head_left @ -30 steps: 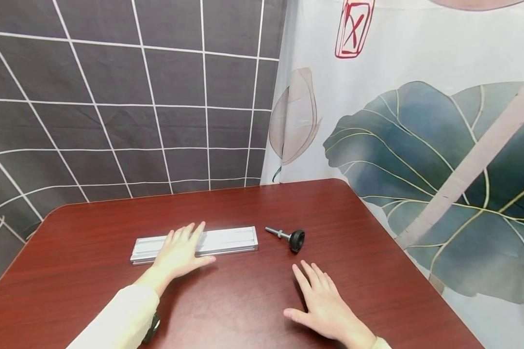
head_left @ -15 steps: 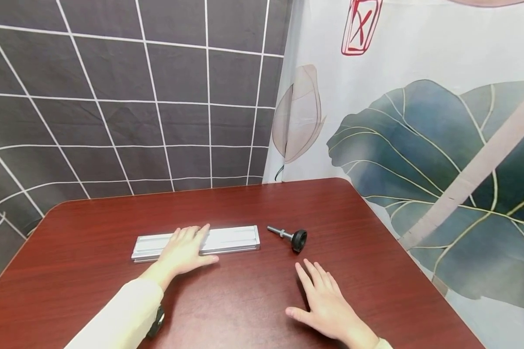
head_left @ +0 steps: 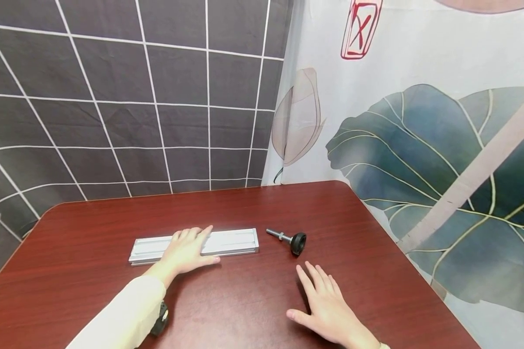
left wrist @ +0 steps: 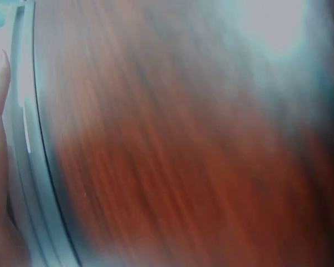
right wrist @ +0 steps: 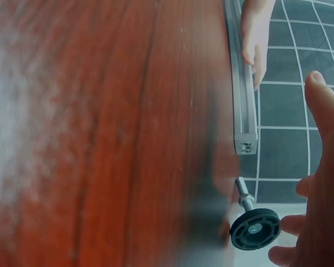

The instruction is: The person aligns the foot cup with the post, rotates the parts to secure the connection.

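A silver aluminium profile (head_left: 232,241) lies lengthwise across the table, and its grooved side shows in the left wrist view. Over its middle rests my left hand (head_left: 184,253), fingers reaching towards the far edge and thumb out past the near edge. The fingertips' far side is partly hidden. Right of the profile's end lies a levelling foot (head_left: 297,244), with a black round base and a threaded stud carrying a nut (head_left: 281,236). My right hand (head_left: 325,305) is nearest to it, palm down with fingers spread, holding nothing; a gap shows between them in the head view.
The reddish-brown wooden table (head_left: 240,300) has rounded far corners. Behind it hangs a dark grey cloth (head_left: 179,126) with white grid lines. A white curtain (head_left: 323,29) with leaf prints runs along the right side. A dark device (head_left: 159,320) sits at my left wrist.
My left hand has shifted slightly right along the profile, its fingers a little more bent. The right hand, profile and levelling foot keep their places; the head view has moved slightly.
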The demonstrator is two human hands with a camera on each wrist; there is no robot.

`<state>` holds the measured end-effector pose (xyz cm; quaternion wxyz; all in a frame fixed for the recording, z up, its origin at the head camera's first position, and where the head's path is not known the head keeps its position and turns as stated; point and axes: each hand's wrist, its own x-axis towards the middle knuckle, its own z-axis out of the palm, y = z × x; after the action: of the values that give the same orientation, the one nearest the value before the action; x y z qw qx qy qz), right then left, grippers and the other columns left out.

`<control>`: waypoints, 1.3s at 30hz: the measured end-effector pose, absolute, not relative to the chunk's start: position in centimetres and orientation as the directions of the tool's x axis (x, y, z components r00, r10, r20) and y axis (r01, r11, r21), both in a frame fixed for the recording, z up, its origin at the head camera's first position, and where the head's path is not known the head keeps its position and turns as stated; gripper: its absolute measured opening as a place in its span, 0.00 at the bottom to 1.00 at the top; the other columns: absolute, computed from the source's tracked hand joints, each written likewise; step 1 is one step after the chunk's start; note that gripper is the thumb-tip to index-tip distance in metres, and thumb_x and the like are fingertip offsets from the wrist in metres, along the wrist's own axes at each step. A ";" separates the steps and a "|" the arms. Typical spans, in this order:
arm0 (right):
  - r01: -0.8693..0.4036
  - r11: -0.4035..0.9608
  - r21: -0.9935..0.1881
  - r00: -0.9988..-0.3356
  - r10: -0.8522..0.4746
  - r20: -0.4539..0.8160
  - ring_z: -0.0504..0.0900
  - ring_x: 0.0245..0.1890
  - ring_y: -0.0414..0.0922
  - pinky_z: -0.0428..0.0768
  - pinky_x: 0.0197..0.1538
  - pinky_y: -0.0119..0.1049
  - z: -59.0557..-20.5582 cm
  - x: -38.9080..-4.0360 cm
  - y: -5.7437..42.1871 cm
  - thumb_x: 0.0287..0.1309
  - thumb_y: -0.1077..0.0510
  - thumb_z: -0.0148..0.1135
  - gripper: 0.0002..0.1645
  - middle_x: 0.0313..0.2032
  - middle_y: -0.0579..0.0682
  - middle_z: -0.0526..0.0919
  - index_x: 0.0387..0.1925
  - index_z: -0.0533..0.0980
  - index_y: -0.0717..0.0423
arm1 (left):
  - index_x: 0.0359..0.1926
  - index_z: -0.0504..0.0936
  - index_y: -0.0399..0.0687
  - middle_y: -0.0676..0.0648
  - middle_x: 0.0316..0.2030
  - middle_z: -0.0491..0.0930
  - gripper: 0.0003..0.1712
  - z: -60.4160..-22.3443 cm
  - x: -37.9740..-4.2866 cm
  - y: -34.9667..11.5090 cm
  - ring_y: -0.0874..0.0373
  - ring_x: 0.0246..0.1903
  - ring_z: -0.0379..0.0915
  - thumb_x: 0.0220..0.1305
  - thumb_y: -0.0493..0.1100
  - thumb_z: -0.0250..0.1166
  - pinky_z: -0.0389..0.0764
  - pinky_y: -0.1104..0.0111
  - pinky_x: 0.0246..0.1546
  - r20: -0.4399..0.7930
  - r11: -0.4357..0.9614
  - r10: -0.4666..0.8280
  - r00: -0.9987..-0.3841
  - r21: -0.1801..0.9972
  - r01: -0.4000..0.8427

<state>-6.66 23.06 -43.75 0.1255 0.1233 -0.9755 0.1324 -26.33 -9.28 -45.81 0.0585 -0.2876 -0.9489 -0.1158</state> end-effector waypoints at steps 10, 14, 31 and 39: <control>-0.247 0.939 -0.238 -0.944 -0.179 0.276 0.60 0.64 0.62 0.59 0.58 0.61 -43.6 -6.4 23.4 0.49 0.31 0.60 0.51 0.64 0.61 0.63 0.66 0.62 0.59 | 0.63 0.70 0.56 0.48 0.44 0.73 0.52 -45.7 -26.1 -9.0 0.49 0.46 0.67 0.40 0.79 0.59 0.62 0.50 0.47 0.214 0.829 0.503 -0.837 0.155 0.538; -0.254 0.934 -0.250 -0.942 -0.180 0.284 0.60 0.63 0.63 0.58 0.58 0.61 -43.6 -6.2 23.5 0.50 0.32 0.60 0.51 0.64 0.61 0.63 0.66 0.62 0.60 | 0.60 0.72 0.56 0.48 0.44 0.74 0.49 -45.7 -26.1 -8.9 0.49 0.45 0.67 0.40 0.78 0.61 0.62 0.51 0.46 0.216 0.834 0.489 -0.845 0.169 0.526; -0.232 0.935 -0.269 -0.947 -0.153 0.283 0.60 0.63 0.62 0.58 0.58 0.61 -43.7 -6.5 24.0 0.51 0.33 0.61 0.51 0.64 0.61 0.63 0.67 0.60 0.60 | 0.51 0.77 0.50 0.50 0.43 0.75 0.46 -45.5 -26.3 -8.7 0.50 0.43 0.69 0.37 0.76 0.65 0.63 0.53 0.41 0.259 0.827 0.501 -0.826 0.138 0.545; -0.218 0.921 -0.323 -0.948 -0.121 0.293 0.58 0.64 0.63 0.58 0.59 0.60 -43.4 -6.9 24.5 0.50 0.35 0.63 0.53 0.65 0.63 0.60 0.68 0.57 0.61 | 0.49 0.77 0.50 0.51 0.42 0.75 0.45 -45.3 -26.1 -8.8 0.51 0.42 0.68 0.36 0.76 0.66 0.64 0.54 0.40 0.258 0.819 0.511 -0.820 0.145 0.556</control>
<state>-6.91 24.50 -43.35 0.1350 0.0873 -0.9707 0.1787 -26.07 -8.79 -45.30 0.1044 -0.2814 -0.9478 -0.1075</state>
